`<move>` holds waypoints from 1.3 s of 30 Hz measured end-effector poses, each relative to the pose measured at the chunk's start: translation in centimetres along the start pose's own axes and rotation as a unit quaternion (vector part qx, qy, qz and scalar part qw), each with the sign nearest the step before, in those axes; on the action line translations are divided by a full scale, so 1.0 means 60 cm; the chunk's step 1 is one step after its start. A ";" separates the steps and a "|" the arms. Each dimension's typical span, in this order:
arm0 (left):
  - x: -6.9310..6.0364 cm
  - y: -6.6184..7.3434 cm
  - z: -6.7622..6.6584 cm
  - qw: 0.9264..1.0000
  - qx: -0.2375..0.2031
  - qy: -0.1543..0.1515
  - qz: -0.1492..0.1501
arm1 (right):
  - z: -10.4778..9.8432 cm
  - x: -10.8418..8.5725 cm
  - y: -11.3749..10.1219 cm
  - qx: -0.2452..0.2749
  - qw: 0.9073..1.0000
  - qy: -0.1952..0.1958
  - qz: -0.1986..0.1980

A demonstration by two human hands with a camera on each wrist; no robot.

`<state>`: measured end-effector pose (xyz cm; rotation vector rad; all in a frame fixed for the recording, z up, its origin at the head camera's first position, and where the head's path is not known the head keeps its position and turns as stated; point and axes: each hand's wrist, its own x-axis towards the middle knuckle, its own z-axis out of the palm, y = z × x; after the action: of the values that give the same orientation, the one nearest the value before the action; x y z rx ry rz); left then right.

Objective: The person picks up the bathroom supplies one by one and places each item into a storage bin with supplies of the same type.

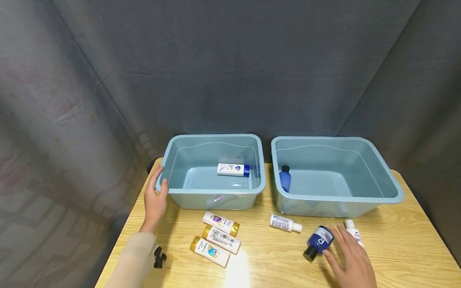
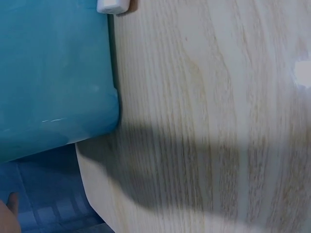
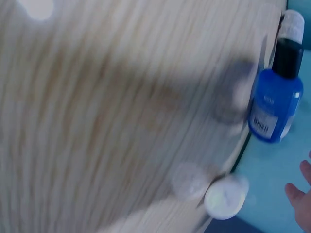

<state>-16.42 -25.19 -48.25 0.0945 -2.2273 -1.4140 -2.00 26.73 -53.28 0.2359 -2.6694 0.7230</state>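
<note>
My left hand (image 1: 156, 203) rests at the left rim of the left blue-grey tub (image 1: 212, 199), fingers fairly straight and thumb near the front corner. Only a bit of that hand shows in the left wrist view. On the table, my right hand (image 1: 350, 265) reaches beside a dark blue bottle (image 1: 320, 239) with a black cap, thumb and fingers spread near its side. In the right wrist view a gap separates the fingers from the blue bottle (image 3: 276, 104). Just beyond the right fingers lies a white bottle (image 1: 353, 232), partly covered by the hand.
The left tub holds a white bottle with a blue cap (image 1: 232, 170). Inside the right tub (image 1: 336, 206) leans a blue bottle (image 1: 284, 180). Three white bottles with gold caps (image 1: 220, 239) lie before the left tub; another white bottle (image 1: 283, 222) lies between the tubs' fronts.
</note>
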 end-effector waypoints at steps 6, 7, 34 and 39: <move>-0.001 -0.006 0.005 1.000 0.008 0.021 0.022 | 0.016 -0.003 -0.026 0.008 1.000 -0.021 -0.004; -0.001 -0.006 0.005 0.999 0.008 0.023 0.024 | 0.019 -0.003 -0.030 0.008 1.000 -0.022 -0.006; -0.003 -0.003 0.008 0.999 0.001 0.046 0.016 | 0.085 -0.006 -0.093 0.018 0.993 -0.032 -0.110; -0.001 -0.005 0.010 0.998 -0.003 0.052 0.024 | 0.094 -0.003 -0.104 0.029 0.990 -0.030 -0.134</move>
<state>-16.68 -24.78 -48.76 0.1105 -2.1267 -1.3590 -1.96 18.52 -55.05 0.6259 -2.6032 0.7160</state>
